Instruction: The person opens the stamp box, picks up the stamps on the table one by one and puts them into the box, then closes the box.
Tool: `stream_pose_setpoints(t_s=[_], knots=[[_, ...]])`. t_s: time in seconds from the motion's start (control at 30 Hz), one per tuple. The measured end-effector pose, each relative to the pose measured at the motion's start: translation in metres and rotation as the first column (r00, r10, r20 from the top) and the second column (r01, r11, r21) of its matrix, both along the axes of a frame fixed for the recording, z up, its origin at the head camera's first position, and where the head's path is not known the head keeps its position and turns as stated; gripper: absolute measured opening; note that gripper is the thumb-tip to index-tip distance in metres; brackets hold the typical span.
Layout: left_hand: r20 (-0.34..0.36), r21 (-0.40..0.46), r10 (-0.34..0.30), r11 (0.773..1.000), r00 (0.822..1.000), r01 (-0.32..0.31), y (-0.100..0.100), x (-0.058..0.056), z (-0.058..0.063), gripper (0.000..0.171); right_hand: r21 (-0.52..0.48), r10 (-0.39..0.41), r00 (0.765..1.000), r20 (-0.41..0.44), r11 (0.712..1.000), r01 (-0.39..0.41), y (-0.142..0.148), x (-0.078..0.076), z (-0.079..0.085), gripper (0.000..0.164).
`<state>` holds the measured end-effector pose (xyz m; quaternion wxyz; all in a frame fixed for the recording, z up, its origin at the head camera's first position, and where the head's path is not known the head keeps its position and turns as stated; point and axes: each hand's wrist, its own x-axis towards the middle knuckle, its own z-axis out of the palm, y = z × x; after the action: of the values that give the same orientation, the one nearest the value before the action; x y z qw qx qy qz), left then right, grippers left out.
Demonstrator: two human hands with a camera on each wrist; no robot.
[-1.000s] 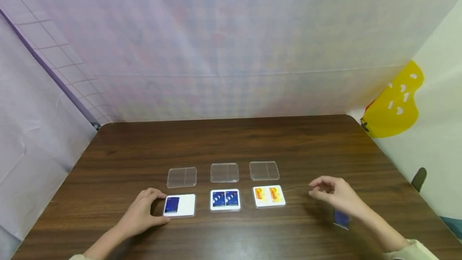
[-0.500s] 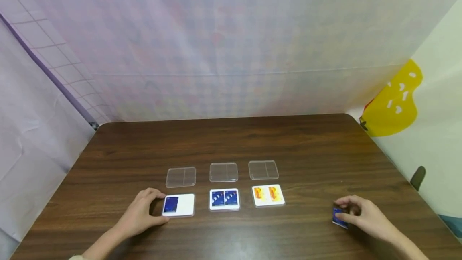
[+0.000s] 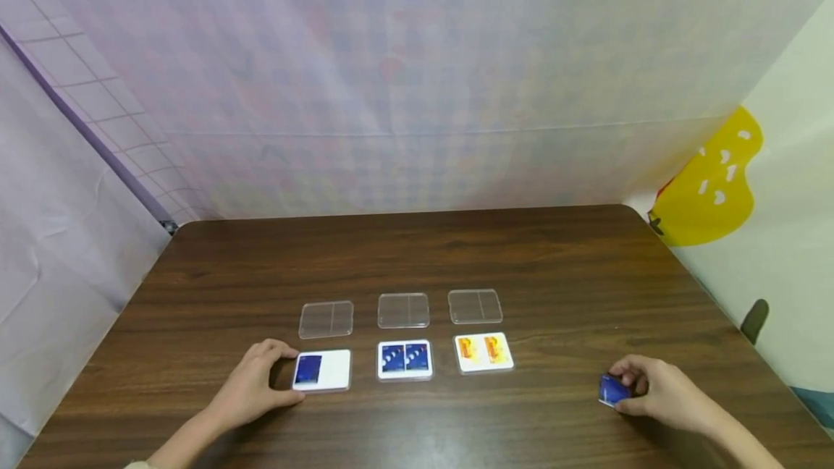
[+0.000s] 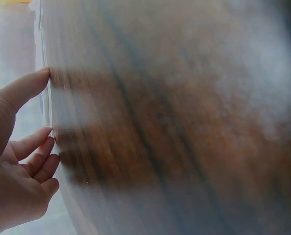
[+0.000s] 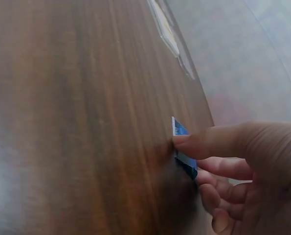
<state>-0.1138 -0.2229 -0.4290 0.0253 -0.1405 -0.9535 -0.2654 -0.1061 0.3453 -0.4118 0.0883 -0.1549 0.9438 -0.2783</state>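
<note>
At the left of the head view, my left hand (image 3: pixel 252 386) holds the left end of a shallow clear case (image 3: pixel 335 370). Its index fingertip is at the far corner and its thumb at the near edge. Inside that case is a white card with a dark blue stamp (image 3: pixel 308 369) on its left half; the right half is plain white. On the right, my right hand (image 3: pixel 664 393) pinches another blue stamp (image 3: pixel 612 389) between thumb and fingers. In the right wrist view this stamp (image 5: pixel 186 159) has a toothed edge and stands tilted at the tabletop.
A middle case (image 3: pixel 404 360) holds two blue moon-phase stamps; a right one (image 3: pixel 483 353) holds two orange-yellow stamps. Three clear lids (image 3: pixel 326 320) lie in a row behind them. Cloth hangs along the back edge of the brown table (image 3: pixel 404 252).
My right hand has come down and to the right, from above the table to the loose blue stamp, and now pinches it with one edge raised. My left hand has stayed at its case.
</note>
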Motion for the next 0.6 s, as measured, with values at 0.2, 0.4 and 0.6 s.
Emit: stream_pose_setpoints(t_s=[0.2,0.4,0.6], knots=[[0.003,0.004,0.0,1.0,1.0,0.0,0.0,0.0,0.0,0.057,-0.002,0.03,0.997,0.077,1.0,-0.03,-0.001,-0.008,0.004,0.037],[0.001,0.005,-0.004,1.0,1.0,0.004,0.0,0.0,-0.001,0.057,-0.011,0.041,0.996,0.074,0.999,-0.04,0.001,-0.007,0.005,0.033],[0.002,0.007,-0.007,1.0,1.0,0.007,-0.001,0.0,-0.002,0.057,0.1,-0.096,0.995,-0.039,0.99,0.099,-0.004,0.002,0.006,0.028]])
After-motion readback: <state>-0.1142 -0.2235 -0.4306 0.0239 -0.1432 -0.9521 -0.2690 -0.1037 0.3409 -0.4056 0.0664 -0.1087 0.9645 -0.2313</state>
